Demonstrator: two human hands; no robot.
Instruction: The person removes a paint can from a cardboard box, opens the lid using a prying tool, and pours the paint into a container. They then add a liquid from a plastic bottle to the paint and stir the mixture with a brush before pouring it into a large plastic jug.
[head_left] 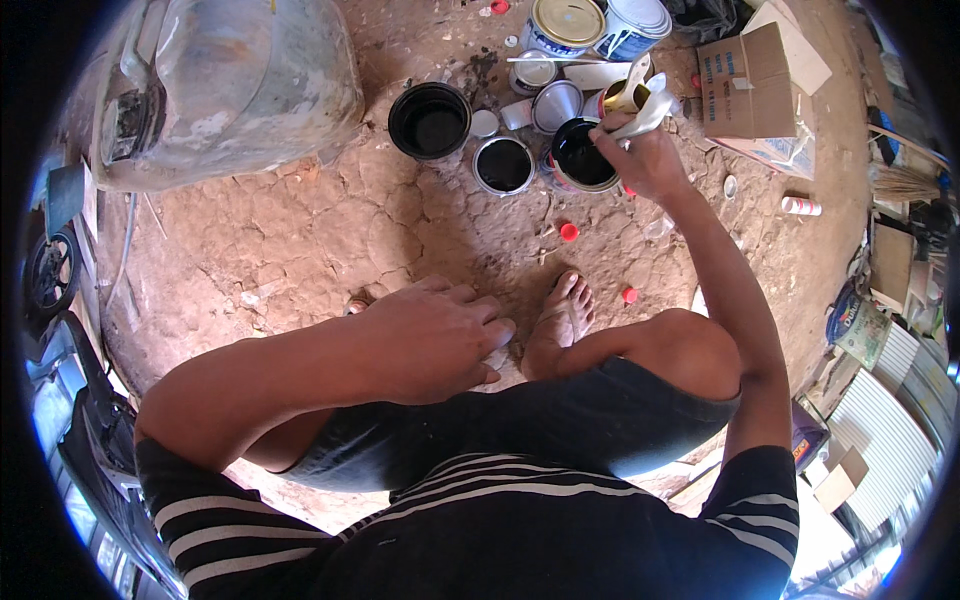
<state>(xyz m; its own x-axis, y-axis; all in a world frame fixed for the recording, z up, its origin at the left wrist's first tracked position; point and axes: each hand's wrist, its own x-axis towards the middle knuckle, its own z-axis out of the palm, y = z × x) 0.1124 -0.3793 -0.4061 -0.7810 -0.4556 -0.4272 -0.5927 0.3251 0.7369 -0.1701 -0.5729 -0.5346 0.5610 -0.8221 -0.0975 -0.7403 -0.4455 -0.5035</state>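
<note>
The person's left hand (437, 335) hangs above the lap, fingers loosely bent and slightly apart. Farther off, a red cap (569, 232) lies on the dirt ground (350, 225). Beyond, the right hand (648, 158) pinches a pale object (654, 108), its kind unclear, at the right rim of a can of dark liquid (588, 187). To that can's left stand a smaller open can (503, 193) and a black bucket (402, 115); a lidded tin (566, 20) stands toward the ground's far edge.

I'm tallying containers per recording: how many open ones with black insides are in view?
3: leftmost, a black tub; right of it, a silver-rimmed tin; farther right, a second tin, partly covered by the right hand. Others may be hidden.
</note>
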